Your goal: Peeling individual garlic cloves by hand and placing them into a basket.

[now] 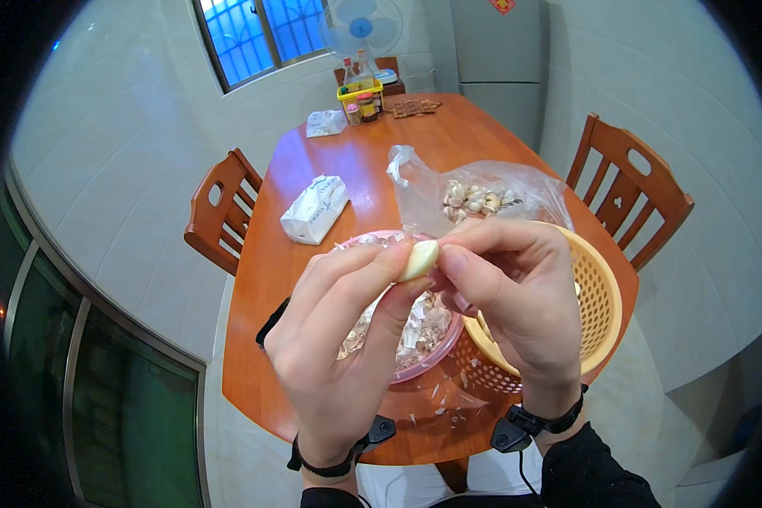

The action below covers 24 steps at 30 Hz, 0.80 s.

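Observation:
A pale garlic clove (pixel 419 261) is held up between both hands, its smooth flesh bare on the side facing me. My left hand (pixel 343 330) pinches it between thumb and fingers from the left. From the right, my right hand (pixel 514 286) has its thumb and index fingertip at the clove's edge. A scrap of papery skin (pixel 409 231) stands up by the clove. Below the hands sits a pink bowl (pixel 441 360) heaped with garlic skins (pixel 422 324). Partly behind my right hand is a yellow perforated plastic basket (pixel 600 305); its contents are mostly hidden.
A clear plastic bag (pixel 419 190) holding garlic (pixel 476 200) lies beyond the basket. A tissue pack (pixel 315 209) is left of it on the wooden table (pixel 368 165). Skin scraps (pixel 441 409) dot the near edge. A condiment basket (pixel 360 95) stands at the far end; chairs (pixel 225 209) flank the table.

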Available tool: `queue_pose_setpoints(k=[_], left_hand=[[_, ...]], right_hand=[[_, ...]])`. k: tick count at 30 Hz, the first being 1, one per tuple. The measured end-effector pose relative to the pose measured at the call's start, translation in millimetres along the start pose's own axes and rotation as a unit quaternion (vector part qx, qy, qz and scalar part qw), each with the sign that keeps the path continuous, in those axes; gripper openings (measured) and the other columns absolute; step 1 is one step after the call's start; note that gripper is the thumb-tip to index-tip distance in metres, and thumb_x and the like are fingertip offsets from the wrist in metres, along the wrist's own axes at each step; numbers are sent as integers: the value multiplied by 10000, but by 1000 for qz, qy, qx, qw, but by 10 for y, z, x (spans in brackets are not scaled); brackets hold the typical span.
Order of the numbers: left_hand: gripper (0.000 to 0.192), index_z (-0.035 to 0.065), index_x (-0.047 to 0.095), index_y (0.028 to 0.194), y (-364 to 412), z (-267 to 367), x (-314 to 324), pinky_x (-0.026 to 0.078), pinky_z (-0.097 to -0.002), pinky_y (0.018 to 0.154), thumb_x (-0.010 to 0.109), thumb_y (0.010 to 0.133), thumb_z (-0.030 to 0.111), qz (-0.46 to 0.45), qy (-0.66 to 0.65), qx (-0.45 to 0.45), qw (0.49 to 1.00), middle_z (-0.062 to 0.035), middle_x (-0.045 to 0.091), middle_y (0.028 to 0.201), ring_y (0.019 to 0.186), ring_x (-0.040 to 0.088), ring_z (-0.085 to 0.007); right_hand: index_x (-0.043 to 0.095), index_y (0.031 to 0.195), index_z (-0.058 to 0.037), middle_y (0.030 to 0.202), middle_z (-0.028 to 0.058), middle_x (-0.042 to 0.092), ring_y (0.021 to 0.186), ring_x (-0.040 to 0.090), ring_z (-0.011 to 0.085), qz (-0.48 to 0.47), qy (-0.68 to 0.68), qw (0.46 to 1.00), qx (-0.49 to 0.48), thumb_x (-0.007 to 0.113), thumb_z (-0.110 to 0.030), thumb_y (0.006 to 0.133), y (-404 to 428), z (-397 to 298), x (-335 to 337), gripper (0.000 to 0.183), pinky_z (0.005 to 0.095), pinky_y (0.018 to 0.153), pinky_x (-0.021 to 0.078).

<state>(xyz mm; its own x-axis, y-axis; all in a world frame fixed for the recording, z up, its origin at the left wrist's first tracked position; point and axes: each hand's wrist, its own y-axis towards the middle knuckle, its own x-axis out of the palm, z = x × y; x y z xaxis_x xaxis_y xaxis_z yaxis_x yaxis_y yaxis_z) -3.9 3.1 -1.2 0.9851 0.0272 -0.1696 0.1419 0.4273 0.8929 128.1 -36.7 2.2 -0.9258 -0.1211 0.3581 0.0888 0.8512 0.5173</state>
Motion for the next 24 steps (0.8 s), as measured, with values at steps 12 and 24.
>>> queue_pose_setpoints(k=[12, 24], left_hand=[[226, -27, 618, 878, -3, -7, -16, 471, -287, 687, 652, 655, -50, 21, -3, 9, 1000, -130, 615, 829, 760, 598, -221], [216, -67, 555, 954, -8, 88, -68, 456, -242, 695, 608, 770, 32, -35, -187, -139, 972, -103, 600, 851, 761, 573, -136]], right_hand=[[610, 890, 44, 781, 63, 622, 719, 580, 76, 14, 27, 999, 19, 608, -49, 771, -34, -28, 47, 151, 185, 652, 470], [594, 889, 53, 812, 78, 617, 737, 586, 90, 38, -21, 999, -24, 595, -11, 760, -56, -80, 63, 143, 205, 679, 480]])
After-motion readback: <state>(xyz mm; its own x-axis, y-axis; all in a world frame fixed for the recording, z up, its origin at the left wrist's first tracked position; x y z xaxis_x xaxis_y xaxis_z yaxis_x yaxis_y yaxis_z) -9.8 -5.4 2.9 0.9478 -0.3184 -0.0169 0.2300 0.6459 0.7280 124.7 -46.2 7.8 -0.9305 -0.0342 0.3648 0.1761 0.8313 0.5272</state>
